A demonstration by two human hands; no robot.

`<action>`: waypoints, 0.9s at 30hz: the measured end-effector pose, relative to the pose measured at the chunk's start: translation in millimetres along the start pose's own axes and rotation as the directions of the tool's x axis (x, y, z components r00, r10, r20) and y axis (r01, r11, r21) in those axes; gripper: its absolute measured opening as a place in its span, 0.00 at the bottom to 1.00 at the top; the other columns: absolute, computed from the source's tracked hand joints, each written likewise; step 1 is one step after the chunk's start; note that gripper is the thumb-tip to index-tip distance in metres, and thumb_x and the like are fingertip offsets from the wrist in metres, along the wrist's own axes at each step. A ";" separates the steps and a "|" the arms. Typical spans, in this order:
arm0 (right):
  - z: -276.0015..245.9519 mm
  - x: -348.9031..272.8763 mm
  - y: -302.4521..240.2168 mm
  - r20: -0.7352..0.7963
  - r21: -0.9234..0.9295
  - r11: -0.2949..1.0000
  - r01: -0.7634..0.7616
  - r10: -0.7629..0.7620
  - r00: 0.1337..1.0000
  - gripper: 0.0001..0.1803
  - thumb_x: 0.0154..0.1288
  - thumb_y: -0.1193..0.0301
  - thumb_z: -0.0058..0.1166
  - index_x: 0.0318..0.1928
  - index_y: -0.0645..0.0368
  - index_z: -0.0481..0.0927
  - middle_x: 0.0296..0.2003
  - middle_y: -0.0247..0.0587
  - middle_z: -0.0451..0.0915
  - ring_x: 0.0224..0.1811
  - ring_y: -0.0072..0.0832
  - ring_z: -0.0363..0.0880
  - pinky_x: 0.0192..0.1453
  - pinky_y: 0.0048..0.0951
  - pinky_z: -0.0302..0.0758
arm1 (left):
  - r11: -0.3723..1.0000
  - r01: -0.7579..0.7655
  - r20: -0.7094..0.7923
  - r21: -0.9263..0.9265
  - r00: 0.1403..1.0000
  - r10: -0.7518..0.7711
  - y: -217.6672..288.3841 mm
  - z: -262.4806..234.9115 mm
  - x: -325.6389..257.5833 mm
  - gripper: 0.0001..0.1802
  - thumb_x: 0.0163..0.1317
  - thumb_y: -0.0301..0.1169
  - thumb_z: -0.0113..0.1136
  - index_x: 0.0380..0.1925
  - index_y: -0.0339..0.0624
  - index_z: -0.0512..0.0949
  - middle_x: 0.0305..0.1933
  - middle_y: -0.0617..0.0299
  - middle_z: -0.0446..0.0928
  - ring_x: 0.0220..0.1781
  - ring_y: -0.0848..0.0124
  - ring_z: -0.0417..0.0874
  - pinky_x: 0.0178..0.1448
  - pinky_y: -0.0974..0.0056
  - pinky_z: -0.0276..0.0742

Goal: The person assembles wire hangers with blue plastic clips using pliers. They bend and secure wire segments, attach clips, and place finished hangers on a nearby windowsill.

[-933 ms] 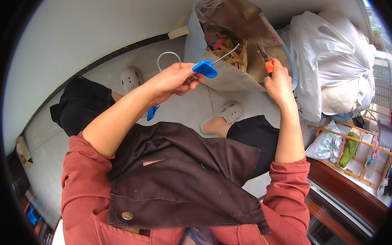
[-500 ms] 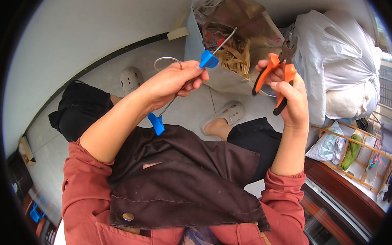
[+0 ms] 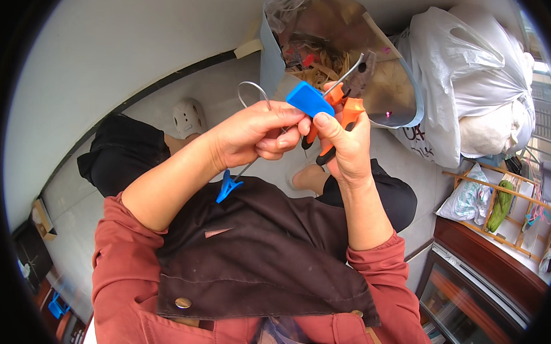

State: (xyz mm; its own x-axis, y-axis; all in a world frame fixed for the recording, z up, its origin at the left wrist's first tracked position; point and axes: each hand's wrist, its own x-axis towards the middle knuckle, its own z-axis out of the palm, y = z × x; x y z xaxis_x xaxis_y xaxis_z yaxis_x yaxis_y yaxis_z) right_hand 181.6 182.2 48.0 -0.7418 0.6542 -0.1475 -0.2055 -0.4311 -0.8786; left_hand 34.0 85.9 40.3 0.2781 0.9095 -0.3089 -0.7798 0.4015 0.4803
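My left hand point(image 3: 253, 135) is closed round a metal clip hanger, whose curved wire hook point(image 3: 252, 83) rises above the fingers. A large blue clip point(image 3: 310, 99) sits on the hanger's rod near its right end, and the bare rod end point(image 3: 348, 74) pokes out beyond it. At the other end hangs a second blue clip point(image 3: 229, 187). My right hand point(image 3: 349, 150) grips pliers point(image 3: 351, 111) with orange and black handles, its thumb touching the larger clip. Dark jaws point up beside the rod end; whether they touch it, I cannot tell.
Beyond my hands stands an open paper bag point(image 3: 401, 101) with scraps inside. White plastic bags point(image 3: 447, 63) bulge to its right. A wooden rack point(image 3: 507, 191) holds a green bundle, above a dark red cabinet point(image 3: 472, 250). A brown apron point(image 3: 260, 251) covers my lap.
My right hand has brought the pliers leftward to the hanger, and its thumb now touches the clip. My left hand has shifted slightly right and down with the hanger.
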 end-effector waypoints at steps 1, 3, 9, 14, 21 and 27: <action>0.8 -0.5 -1.5 0.002 0.025 1.000 0.005 -0.005 1.000 0.20 0.53 0.73 0.62 0.44 0.59 0.68 0.37 0.34 0.72 0.36 0.21 0.73 0.38 0.23 0.71 | 1.000 -0.016 0.003 0.017 1.000 0.016 -1.3 3.4 -1.5 0.13 0.66 0.38 0.46 0.31 0.40 0.73 0.16 0.71 0.63 0.12 0.85 0.51 0.15 0.77 0.45; 6.8 -2.9 0.1 -0.013 0.069 0.994 0.081 -0.081 0.997 0.25 0.55 0.77 0.56 0.52 0.63 0.62 0.39 0.45 0.72 0.36 0.31 0.75 0.42 0.31 0.73 | 0.998 -0.036 0.018 0.054 0.999 0.035 -1.6 9.3 -7.0 0.14 0.67 0.40 0.46 0.31 0.41 0.73 0.15 0.72 0.62 0.13 0.85 0.50 0.15 0.77 0.44; 5.2 -1.6 -26.5 -0.148 0.255 0.924 0.285 -0.254 0.956 0.17 0.60 0.76 0.50 0.50 0.59 0.67 0.41 0.40 0.72 0.41 0.33 0.72 0.44 0.39 0.70 | 0.967 -0.018 -0.084 0.253 0.996 0.040 -21.2 16.4 -13.7 0.17 0.64 0.44 0.50 0.27 0.42 0.73 0.14 0.72 0.62 0.16 0.84 0.54 0.19 0.76 0.47; -49.1 8.6 -68.7 -0.258 0.149 0.849 0.508 -0.462 0.848 0.15 0.60 0.78 0.52 0.47 0.59 0.67 0.41 0.38 0.70 0.37 0.32 0.75 0.39 0.36 0.75 | 0.916 0.018 -0.210 0.400 0.975 0.073 -56.3 -8.0 -33.9 0.16 0.64 0.43 0.50 0.26 0.43 0.74 0.16 0.72 0.64 0.17 0.84 0.57 0.21 0.77 0.49; -22.9 -2.7 -48.3 -0.249 -0.144 0.904 0.402 -0.426 0.870 0.23 0.55 0.78 0.57 0.52 0.61 0.65 0.40 0.39 0.73 0.32 0.27 0.76 0.32 0.24 0.75 | 0.899 -0.243 -0.301 0.364 0.883 0.361 -31.9 -16.4 -26.9 0.15 0.65 0.44 0.47 0.31 0.44 0.71 0.22 0.70 0.68 0.16 0.85 0.53 0.20 0.77 0.47; -9.1 2.5 -29.9 -0.125 -0.278 0.873 0.400 -0.446 0.886 0.24 0.54 0.79 0.59 0.51 0.60 0.66 0.40 0.36 0.73 0.35 0.21 0.74 0.34 0.19 0.72 | 0.875 -0.356 -0.298 0.328 0.840 0.453 -11.2 20.2 3.0 0.17 0.60 0.37 0.57 0.47 0.42 0.71 0.36 0.68 0.72 0.19 0.87 0.58 0.21 0.79 0.51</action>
State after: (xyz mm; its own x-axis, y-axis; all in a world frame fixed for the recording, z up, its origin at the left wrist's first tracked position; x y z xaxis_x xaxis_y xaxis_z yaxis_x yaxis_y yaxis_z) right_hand 191.7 202.3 69.7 -0.4863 0.8496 0.2043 -0.2990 0.0579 -0.9525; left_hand 55.0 86.3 50.6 -0.2870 0.9140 -0.2868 -0.5975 0.0632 0.7994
